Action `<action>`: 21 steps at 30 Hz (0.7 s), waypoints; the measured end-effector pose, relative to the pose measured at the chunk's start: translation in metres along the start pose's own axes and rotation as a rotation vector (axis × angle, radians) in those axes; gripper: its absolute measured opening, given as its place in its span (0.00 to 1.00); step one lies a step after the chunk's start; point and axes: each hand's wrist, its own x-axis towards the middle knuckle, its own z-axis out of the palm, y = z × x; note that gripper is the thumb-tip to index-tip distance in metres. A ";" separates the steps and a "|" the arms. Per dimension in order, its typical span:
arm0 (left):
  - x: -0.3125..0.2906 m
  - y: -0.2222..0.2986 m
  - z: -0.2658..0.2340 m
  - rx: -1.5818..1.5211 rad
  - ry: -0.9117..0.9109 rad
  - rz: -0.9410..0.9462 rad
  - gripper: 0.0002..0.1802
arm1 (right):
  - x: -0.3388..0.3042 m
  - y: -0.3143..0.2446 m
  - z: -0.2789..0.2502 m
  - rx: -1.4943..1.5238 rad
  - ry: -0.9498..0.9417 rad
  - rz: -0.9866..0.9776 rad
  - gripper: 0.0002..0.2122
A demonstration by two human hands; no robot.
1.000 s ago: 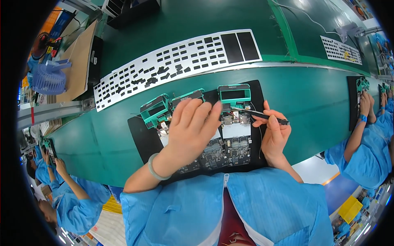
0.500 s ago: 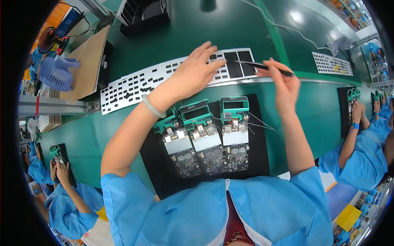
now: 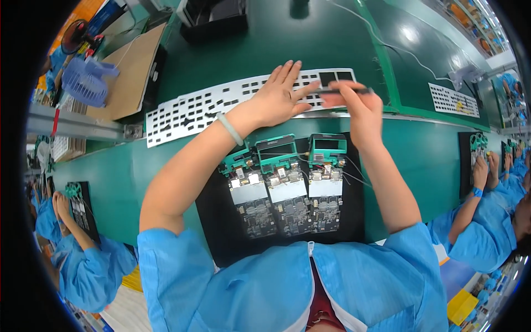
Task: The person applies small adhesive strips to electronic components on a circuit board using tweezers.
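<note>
My left hand (image 3: 276,99) lies flat with fingers spread on a long white sheet (image 3: 191,115) carrying rows of small black pads and larger black rectangles at its right end. My right hand (image 3: 365,113) pinches slim black tweezers (image 3: 360,91), pointed left, close to my left fingertips. Their tip is blurred, so contact with the sheet cannot be made out. Nearer me, three circuit boards (image 3: 325,189) lie side by side on a black mat (image 3: 354,213). Green plastic frames (image 3: 276,148) sit at their far ends, with thin wires on the right one.
A black bin (image 3: 215,27) stands at the far left, near a brown board (image 3: 130,66) and a purple fan (image 3: 86,82). Across a green strip lies another pad sheet (image 3: 454,100). Co-workers in blue sit on both sides. A metal edge (image 3: 332,115) crosses the bench.
My right hand has moved left with the tweezers, from the sheet's right end toward my left fingers. My left fingers have spread wider. The whole view has shifted slightly.
</note>
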 end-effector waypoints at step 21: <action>-0.162 0.088 -0.053 -0.157 0.320 -0.020 0.13 | -0.113 0.030 0.018 0.203 -0.101 0.060 0.09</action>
